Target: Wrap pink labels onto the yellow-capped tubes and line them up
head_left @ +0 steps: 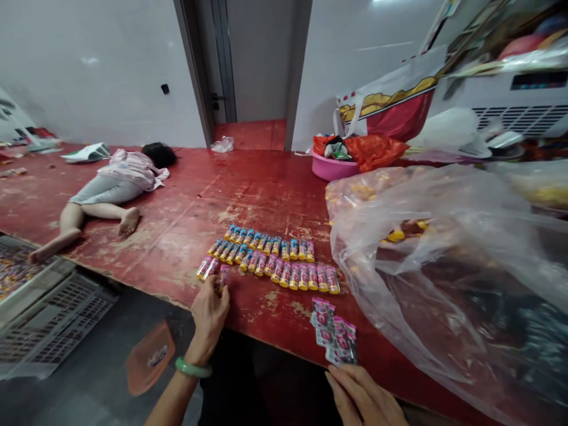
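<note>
Little tubes (270, 260) with pink and yellow ends lay in neat rows on the red counter (177, 201). The left hand (208, 319), with a green bangle (193, 367), held one tube (222, 278) in its fingers, and the fingers hid part of it. The right hand (364, 396) was open and cut off at the bottom, just beside a pile of pink packets (332, 331). The words on the tubes were too small to read.
</note>
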`<state>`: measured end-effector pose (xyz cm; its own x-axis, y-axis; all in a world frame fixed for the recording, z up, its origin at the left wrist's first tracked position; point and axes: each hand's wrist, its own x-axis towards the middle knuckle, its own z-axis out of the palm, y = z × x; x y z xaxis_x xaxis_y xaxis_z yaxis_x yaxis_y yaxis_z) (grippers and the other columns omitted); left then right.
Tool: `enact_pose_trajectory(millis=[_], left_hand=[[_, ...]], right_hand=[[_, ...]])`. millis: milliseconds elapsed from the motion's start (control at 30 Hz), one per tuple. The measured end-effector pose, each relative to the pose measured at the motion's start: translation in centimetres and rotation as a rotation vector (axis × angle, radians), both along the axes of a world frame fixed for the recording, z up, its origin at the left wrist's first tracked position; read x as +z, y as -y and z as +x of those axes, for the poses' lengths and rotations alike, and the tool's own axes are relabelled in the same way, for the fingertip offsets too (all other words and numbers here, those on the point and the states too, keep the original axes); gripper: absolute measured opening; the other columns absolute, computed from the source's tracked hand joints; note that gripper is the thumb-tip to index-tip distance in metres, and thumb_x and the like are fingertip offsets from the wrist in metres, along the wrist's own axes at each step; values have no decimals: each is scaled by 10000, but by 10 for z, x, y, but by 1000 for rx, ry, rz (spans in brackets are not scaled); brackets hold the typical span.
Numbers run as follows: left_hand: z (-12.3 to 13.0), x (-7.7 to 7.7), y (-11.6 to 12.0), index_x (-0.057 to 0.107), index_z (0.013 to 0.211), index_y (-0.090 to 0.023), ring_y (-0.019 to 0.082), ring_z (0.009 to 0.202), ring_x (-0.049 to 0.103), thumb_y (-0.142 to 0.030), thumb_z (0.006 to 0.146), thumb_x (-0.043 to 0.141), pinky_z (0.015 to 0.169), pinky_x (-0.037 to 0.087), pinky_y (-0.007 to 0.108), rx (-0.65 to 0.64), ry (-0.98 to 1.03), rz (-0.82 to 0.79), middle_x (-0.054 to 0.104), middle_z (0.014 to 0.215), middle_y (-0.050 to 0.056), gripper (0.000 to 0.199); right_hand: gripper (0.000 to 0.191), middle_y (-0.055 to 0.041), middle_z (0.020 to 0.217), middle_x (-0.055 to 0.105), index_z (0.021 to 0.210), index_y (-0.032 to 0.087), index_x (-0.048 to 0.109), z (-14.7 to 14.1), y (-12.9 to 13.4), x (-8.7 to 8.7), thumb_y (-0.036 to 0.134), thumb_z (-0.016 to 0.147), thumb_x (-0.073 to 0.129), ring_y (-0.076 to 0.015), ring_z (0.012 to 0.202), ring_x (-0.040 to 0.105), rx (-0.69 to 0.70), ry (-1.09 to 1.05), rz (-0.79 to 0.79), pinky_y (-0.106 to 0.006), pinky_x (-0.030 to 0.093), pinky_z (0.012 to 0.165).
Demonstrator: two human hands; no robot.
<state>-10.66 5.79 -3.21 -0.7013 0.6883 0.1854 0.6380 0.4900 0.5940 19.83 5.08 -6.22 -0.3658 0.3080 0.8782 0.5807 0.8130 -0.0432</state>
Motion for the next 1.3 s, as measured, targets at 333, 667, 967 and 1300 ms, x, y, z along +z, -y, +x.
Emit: enact_pose_trajectory(millis=[333, 667, 967, 1300], left_hand=[[-6, -3, -8, 641, 1118, -164, 228, 671, 575, -376, 925, 451, 523, 248, 301, 104, -388, -69, 674, 1043, 135, 344], [5, -19, 19, 619, 1118, -181, 206, 660, 634, -349, 916, 508, 491, 356, 286, -17, -748, 86, 718, 987, 83, 285], [18, -34, 42, 616, 1054, -170, 206, 753, 697, -144, 855, 609, 677, 506, 303, -450, -928, 351, 754, 930, 85, 201], [66, -37, 29, 615, 1012, -112, 203, 698, 690, -106, 820, 674, 714, 534, 327, -537, -794, 517, 729, 824, 121, 201]], right_hand=[[174, -30, 761, 706, 947, 131, 652, -10, -1, 28, 64, 946, 491, -142, 748, 676, 56, -67, -145, -271, 504, 669], [207, -66, 779, 633, 805, 156, 635, 74, -153, 63, 192, 927, 471, -170, 747, 605, -436, -20, -350, -284, 485, 706], [266, -75, 1105, 606, 1113, 136, 588, 81, -332, 60, 333, 934, 585, -209, 986, 600, -824, 111, -709, -411, 505, 863], [387, -109, 1272, 533, 1278, 156, 501, 93, -294, 46, 339, 943, 568, -245, 1083, 567, -679, 444, -744, -454, 475, 925]])
